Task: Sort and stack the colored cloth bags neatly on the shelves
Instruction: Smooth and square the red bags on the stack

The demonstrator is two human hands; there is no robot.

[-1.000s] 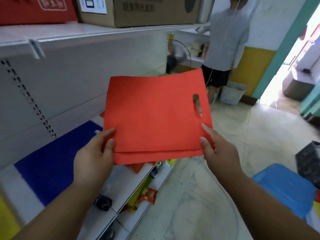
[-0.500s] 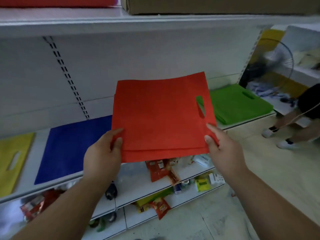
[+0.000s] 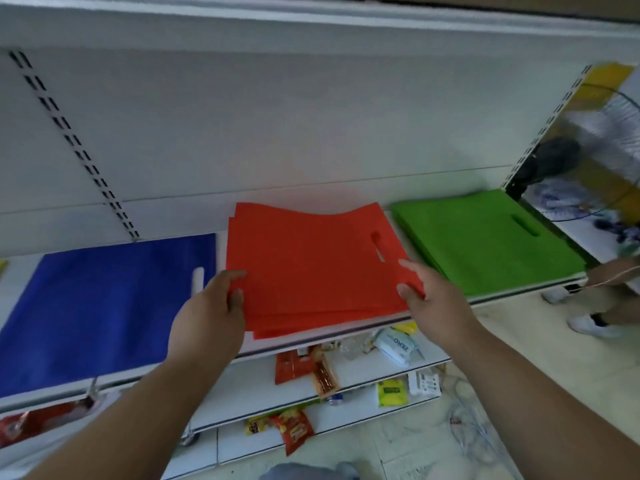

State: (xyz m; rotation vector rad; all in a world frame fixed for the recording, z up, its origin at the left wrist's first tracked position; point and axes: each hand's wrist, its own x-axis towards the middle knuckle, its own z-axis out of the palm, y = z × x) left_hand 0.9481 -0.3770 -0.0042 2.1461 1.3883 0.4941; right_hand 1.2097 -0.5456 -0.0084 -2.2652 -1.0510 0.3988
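Red cloth bags [image 3: 311, 265] with a cut-out handle lie low over the white shelf [image 3: 346, 336], on or just above a red stack there. My left hand [image 3: 211, 306] pinches their near left corner, thumb on top. My right hand [image 3: 433, 299] pinches the near right corner beside the handle slot. A blue bag stack [image 3: 104, 299] lies on the shelf to the left. On the right sits a green bag stack [image 3: 485, 240]. A sliver of yellow bag [image 3: 2, 266] shows at the far left edge.
Lower shelves hold snack packets [image 3: 294, 429], a white pack [image 3: 398, 344] and a yellow-green pack [image 3: 391, 393]. A person's legs and white shoes [image 3: 592, 323] stand on the tiled floor at the right. The upper shelf [image 3: 311, 19] hangs overhead.
The red bags have gone from held up in front of me down and forward onto the shelf between the blue and green stacks. Both hands keep their grip on the near corners.
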